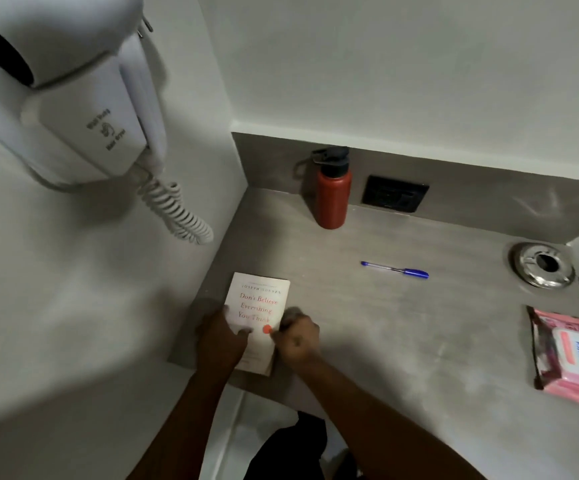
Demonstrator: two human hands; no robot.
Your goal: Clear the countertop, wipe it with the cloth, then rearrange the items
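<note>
A white paperback book (259,299) with red title lettering lies flat at the near left corner of the grey countertop (402,327). My left hand (220,341) grips its left edge, fingers over the cover. My right hand (296,337) holds its right edge, fingers curled. A red water bottle (333,197) with a dark cap stands upright at the back. A blue pen (397,270) lies in the middle. A pink pack of wet wipes (570,358) rests at the right edge. No cloth is in view.
A round metal ashtray (542,265) sits at the back right. A black wall socket (394,194) is set in the backsplash. A white wall-mounted hair dryer (73,98) with a coiled cord (175,213) hangs on the left wall, above the counter's left end.
</note>
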